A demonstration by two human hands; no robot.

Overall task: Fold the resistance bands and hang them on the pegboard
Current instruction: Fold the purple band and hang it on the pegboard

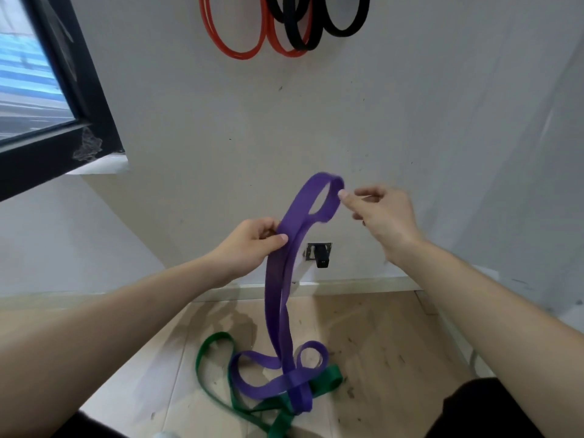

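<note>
— The wide purple band [278, 295] looks like smooth rubber, matt with a faint sheen. The flat green band [328, 379] looks the same.
— And the thin orange-red loops [221, 42] and thick black loops [347, 30]?
— Rubbery too, a little glossier.
— The pale floor boards [395, 327]?
— Matt wood grain, speckled with dirt. The whitish wall [410, 121] is matt, scuffed paint; the black window frame [94, 99] is smooth.

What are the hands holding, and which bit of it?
The purple band. The left hand grips it just under its top loop; the right hand seems to pinch the loop's edge.
</note>
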